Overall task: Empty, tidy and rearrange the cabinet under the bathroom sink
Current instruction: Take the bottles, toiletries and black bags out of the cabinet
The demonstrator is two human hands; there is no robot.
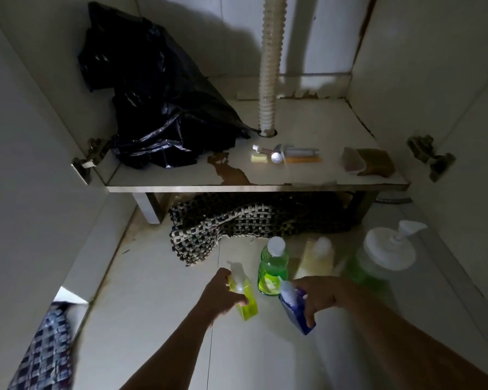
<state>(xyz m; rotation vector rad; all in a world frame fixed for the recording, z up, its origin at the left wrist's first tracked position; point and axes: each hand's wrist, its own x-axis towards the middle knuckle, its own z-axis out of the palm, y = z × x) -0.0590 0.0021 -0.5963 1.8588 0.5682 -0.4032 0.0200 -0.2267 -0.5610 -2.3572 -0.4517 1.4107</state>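
My left hand (219, 296) grips a yellow-green pump bottle (244, 292) above the tiled floor in front of the cabinet. My right hand (317, 295) holds a blue bottle (295, 308) tilted just to its right. Behind them on the floor stand a green bottle with a white cap (273, 267), a pale yellow bottle (317, 257) and a large pump jar with a white lid (388, 253). On the cabinet shelf (181, 180) lie a black plastic bag (164, 108), a toothpaste tube with small items (286, 154) and a brown sponge (373, 161).
A ribbed white drain hose (268, 66) runs down through the shelf. A woven black-and-white mat (237, 223) is bunched under the shelf. Rusty hinges (431, 157) sit on both cabinet sides. A chequered cloth (44, 356) shows at the lower left.
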